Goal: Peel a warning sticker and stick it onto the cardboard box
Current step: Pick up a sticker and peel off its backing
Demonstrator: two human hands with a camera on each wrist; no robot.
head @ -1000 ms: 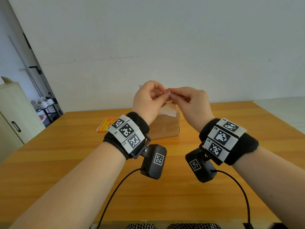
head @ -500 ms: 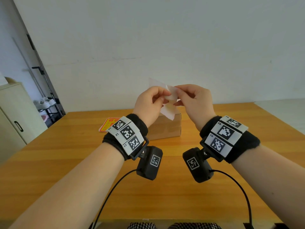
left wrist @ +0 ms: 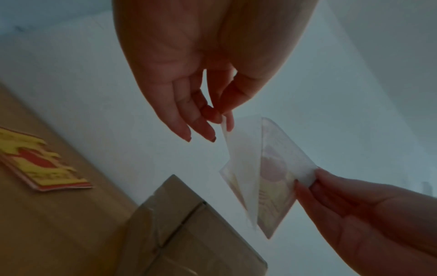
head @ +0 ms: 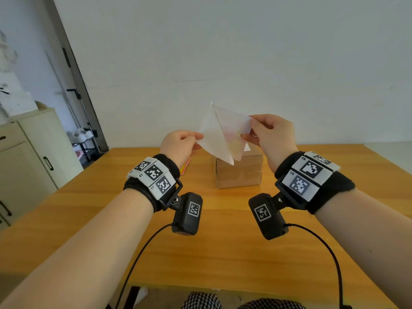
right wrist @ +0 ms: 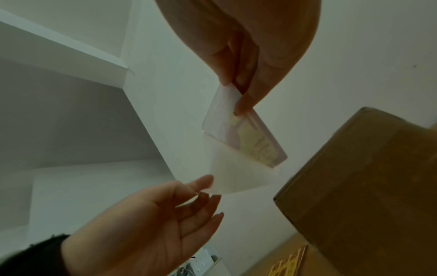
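Note:
In the head view both hands are raised above the cardboard box (head: 238, 175) on the wooden table (head: 223, 241). My left hand (head: 197, 140) pinches a corner of the plain white backing paper (head: 209, 134). My right hand (head: 248, 130) pinches a corner of the warning sticker (head: 234, 133), whose yellow and red print shows faintly through it. Sticker and backing spread apart in a V and still join along one line. The wrist views show the same: left hand (left wrist: 222, 115) on the backing (left wrist: 238, 155), right hand (right wrist: 236, 93) on the sticker (right wrist: 246, 134), with the box (left wrist: 189, 233) below.
A small stack of red and yellow stickers (head: 186, 167) lies on the table left of the box, partly hidden by my left wrist. A cream cabinet (head: 26, 157) stands at the far left beside a dark doorway. A white wall rises behind the table.
My hands have moved apart, left going left and right going right. The sticker has come much further off its backing, and the two sheets now fan open between the hands.

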